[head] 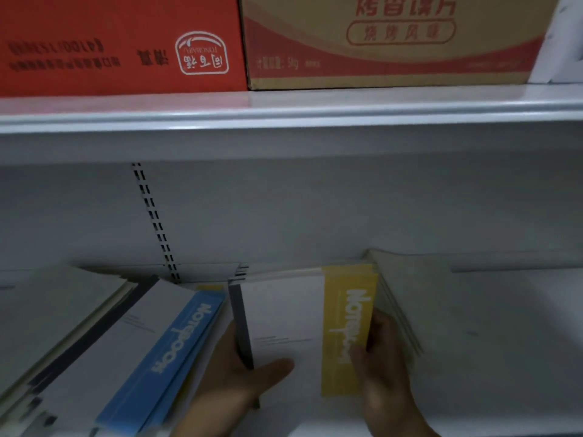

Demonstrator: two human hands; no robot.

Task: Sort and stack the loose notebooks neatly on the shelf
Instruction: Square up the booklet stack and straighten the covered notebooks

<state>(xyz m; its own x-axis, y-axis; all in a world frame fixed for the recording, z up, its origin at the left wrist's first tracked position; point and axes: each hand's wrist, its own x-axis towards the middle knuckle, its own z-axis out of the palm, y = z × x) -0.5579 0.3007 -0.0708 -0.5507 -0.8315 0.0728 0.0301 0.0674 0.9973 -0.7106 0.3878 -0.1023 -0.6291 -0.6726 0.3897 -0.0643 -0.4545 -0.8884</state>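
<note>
Cream and grey covers: a slewed pile of loose notebooks [63, 298], far left of the lower shelf, edges uneven. Above it on the upper shelf [284, 111], a red carton [120, 42].

Next: blue-banded notebook [176, 351], on top of a fanned, tilted heap, its corner close to the left hand.

Left hand [239, 380]: thumb laid across the white cover, fingers wrapped round the dark spine of the centre stack, gripping it.

Centre: yellow-banded notebook [347, 329], top of a squared stack lying flat on the shelf and held between both hands.

Right hand [381, 357]: fingers curled over the stack's right edge at the yellow band, gripping it.

Overhead: brown carton [394, 42], just beside the red one.

Right: pale green notebooks [407, 288], slanted against the centre stack's right side. Beyond them, bare white shelf [520, 310].

Step in hand, by judgement: squaring and seating the yellow-banded stack. Sorting looks partly done; the left heaps remain loose.

Next move calls for pressing both edges inward until flush, then releasing without dragging the top cover, before taking up the blue-banded heap.
</note>
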